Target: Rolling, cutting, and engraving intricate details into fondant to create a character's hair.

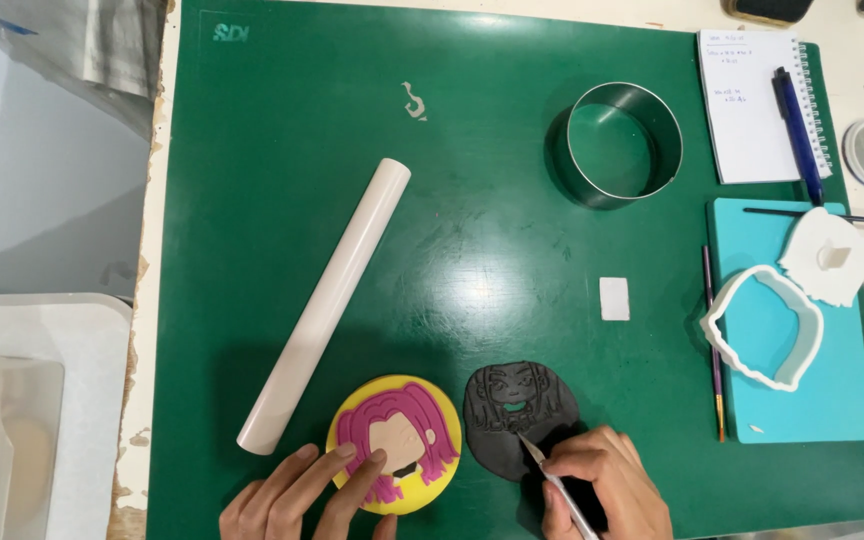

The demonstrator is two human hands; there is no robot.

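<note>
Black clay piece (519, 418) under right grip's (602, 490) blade (534, 452)

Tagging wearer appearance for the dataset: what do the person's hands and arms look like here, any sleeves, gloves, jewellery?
Both are bare: the left hand and right hand show no gloves, rings or wristbands. No sleeves are visible; the frame's bottom edge cuts off the wrists.

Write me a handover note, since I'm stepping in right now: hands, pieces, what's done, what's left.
Left hand: fingers resting on the yellow disc, which carries a pink-haired figure.
Right hand: holds a craft knife, tip on the lower edge of the black embossed piece.
Rolling pin, metal ring cutter and white cutters lie idle on or beside the green mat.
Done: black piece embossed, one small opening cut.
Left: the rest of the cutting appears unfinished.
</note>
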